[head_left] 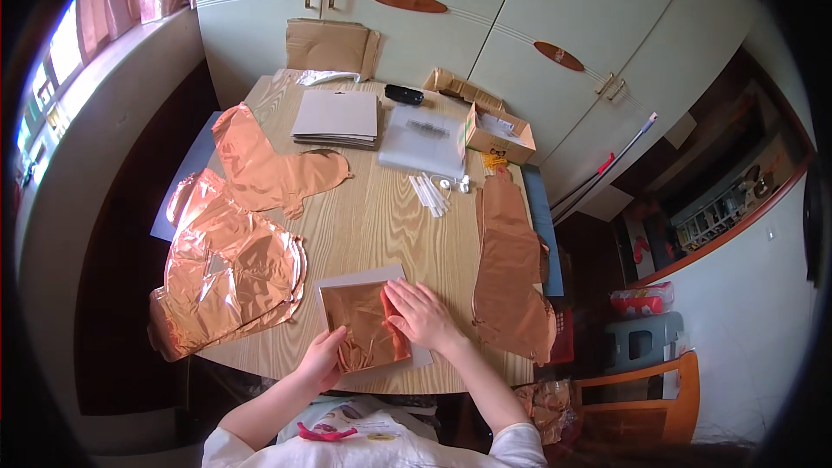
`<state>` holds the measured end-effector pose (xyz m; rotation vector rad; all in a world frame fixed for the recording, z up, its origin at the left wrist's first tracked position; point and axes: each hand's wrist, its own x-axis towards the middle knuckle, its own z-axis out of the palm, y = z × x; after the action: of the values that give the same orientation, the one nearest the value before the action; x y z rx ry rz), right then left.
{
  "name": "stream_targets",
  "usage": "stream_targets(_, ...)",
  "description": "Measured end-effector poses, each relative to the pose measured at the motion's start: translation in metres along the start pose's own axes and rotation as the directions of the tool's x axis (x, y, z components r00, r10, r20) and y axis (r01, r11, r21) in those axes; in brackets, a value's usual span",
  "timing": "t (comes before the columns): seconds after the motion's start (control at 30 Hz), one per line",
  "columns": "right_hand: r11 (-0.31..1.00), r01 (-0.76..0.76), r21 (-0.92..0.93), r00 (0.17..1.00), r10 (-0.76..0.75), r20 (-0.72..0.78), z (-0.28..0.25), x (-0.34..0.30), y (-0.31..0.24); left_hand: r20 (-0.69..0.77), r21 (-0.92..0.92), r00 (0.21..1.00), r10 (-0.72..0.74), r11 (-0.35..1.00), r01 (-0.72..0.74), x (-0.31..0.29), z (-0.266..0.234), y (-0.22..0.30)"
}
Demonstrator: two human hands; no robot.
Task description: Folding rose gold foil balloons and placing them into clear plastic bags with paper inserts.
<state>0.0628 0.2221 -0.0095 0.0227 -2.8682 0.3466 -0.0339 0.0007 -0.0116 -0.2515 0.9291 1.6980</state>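
A folded rose-gold foil sheet, apparently a flat foil balloon (360, 316), lies on a grey card (419, 357) at the table's near edge. My left hand (323, 355) pinches the foil's lower left edge, thumb on top and the other fingers mostly hidden. Flat on the upper right edge rests my right hand (420, 314), fingers stretched out, where the foil looks redder and creased. To the left spread larger unfolded foil balloons, one crinkled and shiny (247, 269) and one farther back (269, 169). Another long foil piece (507, 269) lies along the right edge.
Toward the back are a stack of grey cards (336, 115), clear plastic bags (422, 140), white straws (429, 195), a black tray (404, 94), an open cardboard box (503, 132) and folded cardboard (331, 48). A wooden chair (685, 399) stands at the near right.
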Motion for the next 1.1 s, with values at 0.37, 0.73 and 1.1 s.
stream_targets(0.37, 0.997, 0.025, -0.069, 0.994, -0.017, 0.11, 0.014, 0.003, 0.004, -0.021, 0.074, 1.0, -0.012, 0.997, 0.013, -0.012, 0.003, 0.008)
stream_targets(0.73, 0.992, 0.039, -0.123, 0.956, -0.001, 0.293, 0.004, 0.007, 0.003, 0.611, 0.739, 0.71, 0.35, -0.574, -0.353, -0.015, 0.01, 0.045)
stream_targets(1.1, 0.994, 0.056, -0.097, 0.946, -0.022, 0.324, -0.005, 0.009, 0.003, 0.59, 0.596, 0.791, 0.161, -0.748, -0.292, 0.017, 0.002, 0.039)
